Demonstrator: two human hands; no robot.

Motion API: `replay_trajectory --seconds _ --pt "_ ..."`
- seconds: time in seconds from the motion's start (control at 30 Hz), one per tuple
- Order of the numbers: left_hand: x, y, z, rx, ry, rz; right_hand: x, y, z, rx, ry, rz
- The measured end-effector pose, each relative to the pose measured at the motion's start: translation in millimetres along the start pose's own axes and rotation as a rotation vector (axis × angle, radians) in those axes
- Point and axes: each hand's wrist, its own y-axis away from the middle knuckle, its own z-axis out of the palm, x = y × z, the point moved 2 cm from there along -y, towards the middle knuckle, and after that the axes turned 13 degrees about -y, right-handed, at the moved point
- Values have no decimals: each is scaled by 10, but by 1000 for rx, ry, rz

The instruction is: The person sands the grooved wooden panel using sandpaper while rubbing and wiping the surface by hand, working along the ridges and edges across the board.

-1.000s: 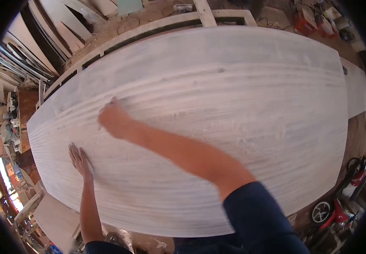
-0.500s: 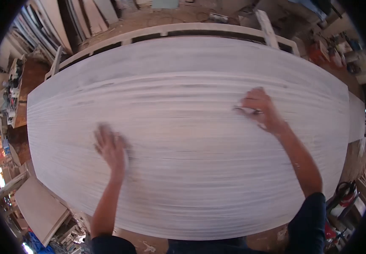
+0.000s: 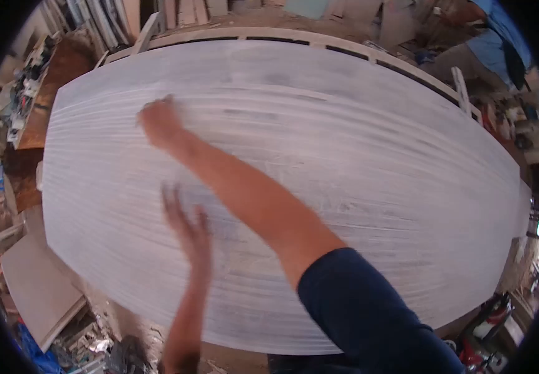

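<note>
A large pale board with whitish streaks running along its length fills the middle of the view. My right hand reaches across to the board's far left part, fingers curled closed. A small thing seems to be in its grip, but the hand and the blur hide what it is. Nearer to me, my left hand is over the left half of the board with fingers spread and nothing in them. Motion blurs it, so I cannot tell whether it touches the surface.
A wooden rail frame runs behind the board's far edge. At the left stands a brown bench with small items on it. Stacked flat panels lie at lower left. A person in blue clothing is at the upper right.
My right hand has swept from the board's right side to its far left, the arm now crossing the board. My left hand has moved slightly right and nearer to me. The view has turned.
</note>
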Motion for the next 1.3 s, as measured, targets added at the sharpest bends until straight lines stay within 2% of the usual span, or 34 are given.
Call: replay_trajectory --seconds 0.07,0.1,0.13,0.17,0.2,0.23,0.27,0.3,0.37,0.47,0.5,0.6,0.63,0.67,0.7,0.77,0.87,0.9,0.93,0.97,1.0,1.03,1.07,1.13,1.17,1.2,1.27,1.3 --pt "-310 -195 -276 -19 -93 -13 65 136 -214 -35 4 1" --pt "-550 -247 -355 31 -334 98 186 361 -478 -126 26 14" --pt "-823 -229 -362 32 -507 116 319 627 -772 -218 46 23" --pt "-827 -191 -370 22 -480 117 616 1095 -1108 -142 41 -15" --pt "-807 -172 -415 3 -491 128 896 1616 -1654 -42 -214 -41" --pt "-776 -185 -427 -13 -507 140 1095 2131 -2262 -32 -198 -96" --pt "-752 -203 -390 -6 -568 156 1198 2611 -2888 -124 28 -88" --pt "-732 -231 -375 -9 -554 147 1251 2993 -3450 -170 88 147" --pt "-682 -276 -356 -37 -704 175 1354 3632 -4163 -6 234 217" --pt "-648 -270 -350 -41 -680 153 1282 3645 -4147 -15 212 207" --pt "-661 -269 -341 -44 -691 166 1246 3422 -3839 -2 180 122" --pt "-769 -267 -350 -27 -694 198 1048 2471 -2450 62 -238 -57" --pt "-803 -280 -356 -27 -655 211 925 2084 -1952 20 -79 -87" --pt "-781 -253 -337 -27 -615 217 708 1705 -1560 -112 221 -53" --pt "-740 -267 -330 -19 -630 241 521 1448 -1413 -44 90 -109" --pt "-616 -226 -283 -38 -666 157 442 1420 -1502 8 -84 -112" --pt "38 -106 76 -72 -688 269 920 2136 -2021 -33 -26 -17" --pt "348 -30 263 -108 -668 372 1141 2553 -2452 59 -105 -121" --pt "699 40 482 -143 -648 472 1294 2982 -2982 37 -207 -94" --pt "954 128 802 -76 -729 549 1430 3426 -3485 9 -212 -42" --pt "1562 258 965 -123 -624 575 1534 3866 -3971 22 -145 21" --pt "1941 390 1227 -82 -534 660 1613 4301 -4371 57 149 38" --pt "2384 537 1408 -160 -467 680 1762 4682 -4838 34 102 72" --pt "3108 923 1915 -173 -289 842 2116 5423 -5543 57 330 152" --pt "3513 1144 2045 -204 -232 933 2013 5484 -5839 106 269 139" --pt "3906 1310 2096 -430 -279 985 2061 5643 -6042 140 299 90" --pt "4332 1679 2474 -401 -231 1109 2076 5816 -6230 173 325 38" --pt "4339 1677 2481 -401 -236 1100 2079 5848 -6264 134 282 157"
